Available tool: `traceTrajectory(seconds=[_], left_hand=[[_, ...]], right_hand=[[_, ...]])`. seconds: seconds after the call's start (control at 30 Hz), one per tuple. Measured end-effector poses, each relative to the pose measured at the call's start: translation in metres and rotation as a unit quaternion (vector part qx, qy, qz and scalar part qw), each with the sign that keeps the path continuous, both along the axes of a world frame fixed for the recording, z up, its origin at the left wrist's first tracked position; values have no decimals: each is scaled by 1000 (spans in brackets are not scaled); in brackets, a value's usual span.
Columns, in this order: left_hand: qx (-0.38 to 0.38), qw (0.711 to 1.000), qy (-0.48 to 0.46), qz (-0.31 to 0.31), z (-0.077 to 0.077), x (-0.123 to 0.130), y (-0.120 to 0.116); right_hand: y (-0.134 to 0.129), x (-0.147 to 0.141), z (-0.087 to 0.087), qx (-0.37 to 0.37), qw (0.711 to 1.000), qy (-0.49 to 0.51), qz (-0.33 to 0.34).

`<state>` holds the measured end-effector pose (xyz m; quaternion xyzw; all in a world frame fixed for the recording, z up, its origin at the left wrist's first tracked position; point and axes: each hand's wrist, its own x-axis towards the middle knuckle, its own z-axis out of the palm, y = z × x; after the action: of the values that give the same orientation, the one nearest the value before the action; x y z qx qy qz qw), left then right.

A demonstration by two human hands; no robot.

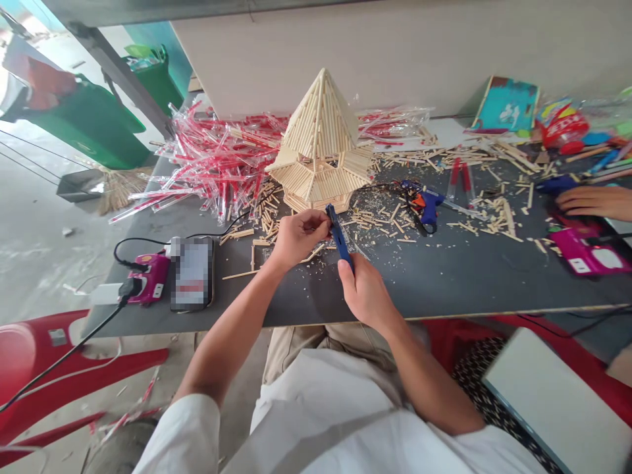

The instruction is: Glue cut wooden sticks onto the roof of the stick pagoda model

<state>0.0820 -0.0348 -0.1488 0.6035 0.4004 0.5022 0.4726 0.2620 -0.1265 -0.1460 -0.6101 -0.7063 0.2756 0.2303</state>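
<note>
In the head view my right hand (365, 289) is closed around a slim blue hand tool (340, 238) with a dark tip; its exact kind is unclear. My left hand (302, 238) has its fingers pinched together beside that tip. Whatever they pinch, if anything, is too small to make out. Just behind both hands stands a model tower (320, 145) built of thin wooden sticks, with a pointed roof over a wider, flared tier. Stick offcuts (368, 220) and crumbs lie around its base. Near my left forearm, a few sticks (253, 257) form an angled shape.
Red-and-clear plastic wrappers (222, 158) heap at the back left. A phone (192, 273) lies beside a purple power adapter (151, 278) with cables. To the right rests a blue glue gun (425, 205). Another person's hand (595, 201) is at the far right, above a second purple adapter (587, 250).
</note>
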Motion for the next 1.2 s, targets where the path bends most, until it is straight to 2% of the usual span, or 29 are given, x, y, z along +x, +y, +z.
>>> traceTrajectory(seconds=[0.3,0.67,0.83,1.03,1.2], left_hand=[[-1,1000,-12,20,-3,5,-2],[-2,1000,14,25,-5,5,-2],[0,999,40,28,0,1,-5],[-2,1000,13,6,8,-4,-8],[11,999,-30,-42,9,-3,-8]], right_hand=[[2,-3,0,31,998,-61,1],[4,-9,-14,77,991,-104,-18],[2,-10,-10,72,990,-116,-22],[-3,14,0,57,982,-176,-43],[-6,36,-1,120,949,-287,-50]])
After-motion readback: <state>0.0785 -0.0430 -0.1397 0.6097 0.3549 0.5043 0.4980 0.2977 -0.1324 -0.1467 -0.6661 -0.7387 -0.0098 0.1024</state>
